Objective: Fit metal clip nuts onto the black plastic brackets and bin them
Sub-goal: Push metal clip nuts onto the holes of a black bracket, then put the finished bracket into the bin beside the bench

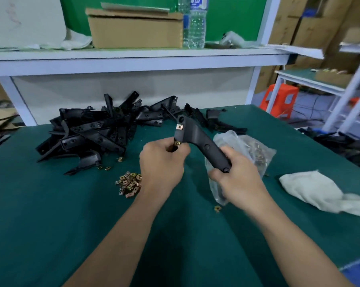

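Observation:
My right hand point(236, 177) grips the lower end of a black plastic bracket point(197, 137) held up over the green table. One metal clip nut point(179, 127) sits on the bracket's upper left edge. My left hand point(161, 162) pinches a second clip nut point(177, 143) against the bracket's lower left edge. A pile of black brackets point(104, 127) lies at the back left. Loose clip nuts point(129, 184) lie in a small heap left of my left forearm.
A clear plastic bag of clip nuts point(249, 150) lies under my right hand. A white cloth point(318, 191) is at the right. One stray nut point(217, 208) lies near my right wrist. A shelf with a cardboard box point(135, 30) and water bottle point(196, 23) stands behind.

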Tool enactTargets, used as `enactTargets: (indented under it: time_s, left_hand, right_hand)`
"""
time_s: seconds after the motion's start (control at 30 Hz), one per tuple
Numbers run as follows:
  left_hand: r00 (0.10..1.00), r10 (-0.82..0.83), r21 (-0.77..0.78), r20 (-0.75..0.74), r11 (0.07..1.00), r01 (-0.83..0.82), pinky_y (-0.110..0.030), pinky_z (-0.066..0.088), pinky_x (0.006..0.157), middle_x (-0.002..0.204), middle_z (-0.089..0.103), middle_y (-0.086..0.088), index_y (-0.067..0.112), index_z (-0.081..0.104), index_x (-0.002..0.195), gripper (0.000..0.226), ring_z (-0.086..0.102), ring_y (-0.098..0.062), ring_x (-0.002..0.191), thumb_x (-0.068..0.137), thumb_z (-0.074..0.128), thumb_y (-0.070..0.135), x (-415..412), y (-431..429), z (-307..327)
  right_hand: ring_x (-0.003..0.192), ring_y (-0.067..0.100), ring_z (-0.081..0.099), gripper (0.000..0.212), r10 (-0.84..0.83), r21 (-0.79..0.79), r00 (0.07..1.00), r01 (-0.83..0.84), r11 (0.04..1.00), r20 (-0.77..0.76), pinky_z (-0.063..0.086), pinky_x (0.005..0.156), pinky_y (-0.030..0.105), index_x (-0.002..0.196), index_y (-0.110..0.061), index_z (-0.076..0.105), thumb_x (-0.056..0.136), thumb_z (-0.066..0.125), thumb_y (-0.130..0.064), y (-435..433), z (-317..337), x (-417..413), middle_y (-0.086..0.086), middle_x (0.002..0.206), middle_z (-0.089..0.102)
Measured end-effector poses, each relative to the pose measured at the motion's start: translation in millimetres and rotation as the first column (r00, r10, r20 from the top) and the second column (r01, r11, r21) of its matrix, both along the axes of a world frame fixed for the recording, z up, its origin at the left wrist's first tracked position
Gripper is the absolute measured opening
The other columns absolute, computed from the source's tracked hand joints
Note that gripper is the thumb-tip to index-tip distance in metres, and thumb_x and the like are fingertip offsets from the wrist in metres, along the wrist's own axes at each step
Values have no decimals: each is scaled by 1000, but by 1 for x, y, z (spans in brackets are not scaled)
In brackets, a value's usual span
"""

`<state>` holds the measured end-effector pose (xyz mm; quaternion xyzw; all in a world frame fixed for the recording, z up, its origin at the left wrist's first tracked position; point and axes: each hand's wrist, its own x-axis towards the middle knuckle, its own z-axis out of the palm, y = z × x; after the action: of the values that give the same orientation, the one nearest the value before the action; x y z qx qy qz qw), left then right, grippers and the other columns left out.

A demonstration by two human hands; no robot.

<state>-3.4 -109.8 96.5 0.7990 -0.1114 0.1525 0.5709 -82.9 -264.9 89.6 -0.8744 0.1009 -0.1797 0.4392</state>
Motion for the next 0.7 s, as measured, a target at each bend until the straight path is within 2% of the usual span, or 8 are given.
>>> enactTargets:
  time_s: [0.03, 0.13, 0.23, 0.3, 0.4, 0.53, 0.63, 0.7]
  left_hand:
    - [999, -34, -26, -12, 999, 33, -20, 27, 37, 41, 39, 12, 15, 54, 59, 28, 35, -7, 40, 76, 67, 33, -3, -11, 4]
    - [989, -138, -47, -48, 990, 136, -18, 27, 37, 46, 48, 8, 16, 62, 67, 22, 33, -7, 40, 74, 66, 36, -14, -48, 13]
    - [946, -283, -113, -156, 957, 267, -21, 34, 48, 54, 54, 1, 13, 58, 65, 26, 42, -9, 50, 76, 66, 35, -30, -88, 19]
    - [872, -395, -264, -289, 909, 324, -29, 42, 60, 60, 60, -1, 16, 58, 59, 23, 52, -14, 60, 79, 67, 21, -43, -120, 19]
    - [731, -535, -409, -423, 833, 373, -31, 48, 64, 69, 68, -8, 12, 70, 70, 17, 60, -19, 67, 83, 63, 3, -71, -175, 10]
    - [556, -664, -429, -500, 748, 507, -26, 54, 67, 72, 72, -7, 16, 77, 64, 29, 66, -16, 66, 84, 62, 1, -113, -238, -8]
    - [468, -679, -406, -565, 723, 559, -27, 54, 67, 74, 75, -9, 10, 73, 72, 17, 69, -17, 67, 83, 63, 2, -137, -278, -20]
    - [390, -700, -445, -598, 695, 566, -25, 57, 67, 77, 76, -7, 7, 72, 83, 9, 71, -14, 67, 87, 64, 6, -147, -303, -22]
  right_hand:
    - [45, 10, 50, 20, -12, 48, 1000, 12, 999, -13, 40, 44, 26, 83, -30, 55, 82, 64, -13, -9, 4, -7, -7, 58, 54]
    - [44, 19, 54, 27, -48, 243, 998, 54, 968, -30, 39, 46, 26, 90, -30, 62, 80, 58, -6, -33, 10, -33, -2, 59, 60]
    - [47, 23, 53, 30, -86, 421, 996, 89, 902, -27, 38, 50, 29, 101, -21, 65, 76, 57, -7, -59, 12, -65, 5, 71, 68]
    - [50, 24, 56, 28, -128, 546, 991, 129, 828, -40, 38, 50, 27, 106, -12, 65, 83, 54, -1, -75, 12, -90, 11, 78, 71]
    - [60, 27, 64, 31, -231, 638, 970, 223, 737, -73, 45, 56, 29, 112, -8, 65, 92, 48, 8, -101, 5, -135, 21, 92, 73]
    - [65, 29, 67, 32, -318, 744, 941, 291, 601, -111, 53, 58, 32, 114, -9, 67, 93, 50, 8, -136, -10, -193, 18, 92, 74]
    - [64, 31, 67, 29, -404, 804, 901, 356, 477, -159, 56, 59, 34, 113, -6, 67, 93, 50, 8, -163, -23, -223, 16, 86, 74]
    - [62, 31, 67, 25, -440, 806, 875, 405, 432, -204, 57, 57, 34, 111, 0, 65, 93, 50, 8, -181, -23, -229, 19, 81, 74]
